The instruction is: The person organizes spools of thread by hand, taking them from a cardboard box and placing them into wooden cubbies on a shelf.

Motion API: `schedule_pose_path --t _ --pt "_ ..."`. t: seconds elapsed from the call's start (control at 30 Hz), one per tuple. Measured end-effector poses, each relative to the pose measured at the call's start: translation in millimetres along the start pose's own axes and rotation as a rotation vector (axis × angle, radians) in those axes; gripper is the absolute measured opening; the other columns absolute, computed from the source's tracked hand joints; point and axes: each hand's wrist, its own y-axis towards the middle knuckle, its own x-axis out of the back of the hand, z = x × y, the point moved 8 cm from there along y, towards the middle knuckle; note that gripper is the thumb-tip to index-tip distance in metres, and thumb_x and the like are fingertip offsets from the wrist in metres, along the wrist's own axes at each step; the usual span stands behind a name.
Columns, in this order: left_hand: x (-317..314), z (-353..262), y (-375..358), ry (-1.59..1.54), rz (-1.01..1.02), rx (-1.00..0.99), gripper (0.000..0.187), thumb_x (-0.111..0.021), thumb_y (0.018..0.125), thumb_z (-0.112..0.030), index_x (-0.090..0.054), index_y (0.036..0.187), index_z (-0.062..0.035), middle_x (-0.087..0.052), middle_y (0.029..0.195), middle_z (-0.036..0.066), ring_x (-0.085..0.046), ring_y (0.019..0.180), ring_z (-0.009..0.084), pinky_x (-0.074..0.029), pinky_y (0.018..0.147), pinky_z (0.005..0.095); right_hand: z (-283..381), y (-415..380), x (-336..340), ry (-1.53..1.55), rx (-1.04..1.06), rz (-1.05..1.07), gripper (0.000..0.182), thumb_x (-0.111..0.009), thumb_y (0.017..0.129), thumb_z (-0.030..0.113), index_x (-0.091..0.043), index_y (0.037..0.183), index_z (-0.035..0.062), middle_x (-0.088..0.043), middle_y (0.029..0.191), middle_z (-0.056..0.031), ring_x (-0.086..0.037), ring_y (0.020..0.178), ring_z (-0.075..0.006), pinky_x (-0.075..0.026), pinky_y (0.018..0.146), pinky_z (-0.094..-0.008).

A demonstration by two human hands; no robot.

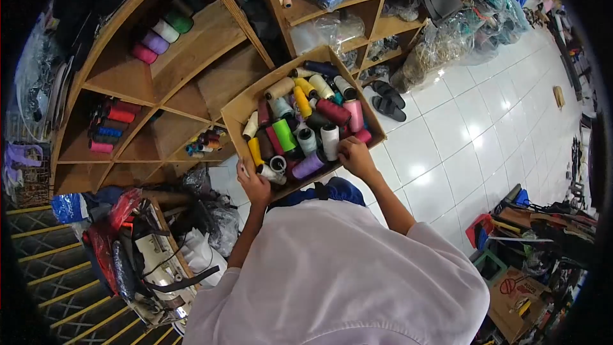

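A cardboard box full of thread spools is held tilted in front of my body. My left hand grips its near left corner, with the thumb up along the rim. At the near right side my right hand is curled over the box edge, its fingertips inside beside a white spool. Close to the hands lie a purple spool, a white spool seen end-on and a pink spool. A lime green spool and a dark red one are further in.
A wooden shelf with spools in its compartments stands at the left and ahead. Black sandals and plastic bags are on the tiled floor. A sewing machine is at lower left, clutter at right.
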Motion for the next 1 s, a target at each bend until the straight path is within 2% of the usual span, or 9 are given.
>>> schedule_pose_path --t 0.03,0.17,0.27,0.47,0.6,0.67,0.7,0.83,1.0 --pt "1 -15 0 -0.036 -0.011 -0.166 0.062 -0.057 0.076 -0.001 -0.049 0.137 -0.0037 -0.032 0.149 0.023 -0.03 0.137 0.0487 -0.028 0.11 0.0561 -1 -1 0 -0.008 -0.002 -0.005 0.015 -0.066 0.071 0.005 -0.063 0.085 -0.0003 -0.061 0.084 -0.019 -0.062 0.081 -0.0391 -0.052 0.075 -0.0471" --pt "-13 -16 -9 0.188 0.12 -0.2 0.052 -0.059 0.077 -0.012 -0.058 0.128 -0.0159 -0.031 0.153 0.016 -0.025 0.138 0.05 -0.022 0.106 0.0667 -4 3 5 0.004 -0.081 -0.065 0.013 -0.066 0.073 0.006 -0.064 0.085 0.0014 -0.062 0.085 -0.017 -0.063 0.082 -0.0378 -0.052 0.076 -0.0469" --pt "-15 -22 -9 0.311 0.201 -0.175 0.051 -0.059 0.077 -0.013 -0.059 0.127 -0.0172 -0.03 0.153 0.015 -0.023 0.139 0.0498 -0.021 0.106 0.0675 11 15 13 -0.019 -0.045 -0.097 0.012 -0.067 0.076 0.005 -0.065 0.087 0.0026 -0.064 0.089 -0.0166 -0.064 0.087 -0.0358 -0.052 0.077 -0.042" --pt "-19 -14 -10 0.229 0.209 -0.176 0.054 -0.063 0.073 -0.007 -0.058 0.127 -0.0107 -0.031 0.152 0.017 -0.02 0.138 0.0551 -0.023 0.109 0.0658 58 37 -20 0.018 0.096 0.031 0.014 -0.067 0.077 0.008 -0.064 0.09 0.0061 -0.062 0.091 -0.0137 -0.064 0.087 -0.036 -0.052 0.078 -0.0469" --pt "-34 -4 -20 0.251 0.29 -0.268 0.053 -0.065 0.07 0.0 -0.061 0.123 -0.0078 -0.042 0.139 0.018 -0.02 0.138 0.0563 -0.026 0.116 0.0596 96 58 -73 -0.102 0.287 0.193 0.033 -0.07 0.076 0.015 -0.063 0.108 0.01 -0.06 0.104 -0.0117 -0.061 0.096 -0.0336 -0.047 0.08 -0.0476" --pt "-35 -10 -19 0.3 0.344 -0.206 0.048 -0.065 0.072 0.0 -0.063 0.119 -0.0071 -0.046 0.137 0.017 -0.019 0.138 0.0563 -0.024 0.116 0.06 116 77 -77 -0.28 0.293 0.079 0.041 -0.073 0.074 0.018 -0.062 0.114 0.0127 -0.057 0.115 -0.01 -0.055 0.11 -0.0308 -0.043 0.088 -0.0466" --pt "-29 -16 -18 0.323 0.287 -0.219 0.043 -0.066 0.074 -0.002 -0.063 0.116 -0.0082 -0.045 0.138 0.015 -0.018 0.138 0.0562 -0.03 0.113 0.06 110 89 -92 -0.361 0.242 0.111 0.06 -0.076 0.073 0.027 -0.055 0.128 0.014 -0.053 0.126 -0.0103 -0.05 0.118 -0.0309 -0.038 0.093 -0.0498" --pt "-28 -11 -22 0.264 0.269 -0.189 0.042 -0.068 0.077 -0.008 -0.06 0.117 -0.0144 -0.043 0.139 0.012 -0.017 0.14 0.0551 -0.043 0.102 0.0603 86 111 -120 -0.555 0.058 0.166 0.082 -0.08 0.07 0.044 -0.045 0.137 0.0142 -0.05 0.134 -0.0154 -0.048 0.122 -0.0368 -0.039 0.095 -0.0554" --pt "-30 -3 -20 0.216 0.317 -0.111 0.046 -0.069 0.076 -0.011 -0.058 0.121 -0.015 -0.035 0.146 0.014 -0.014 0.142 0.0539 -0.036 0.104 0.0647 70 108 -118 -0.486 0.014 0.223 0.079 -0.082 0.068 0.044 -0.042 0.13 0.0137 -0.055 0.128 -0.0153 -0.054 0.118 -0.0375 -0.039 0.092 -0.0591"
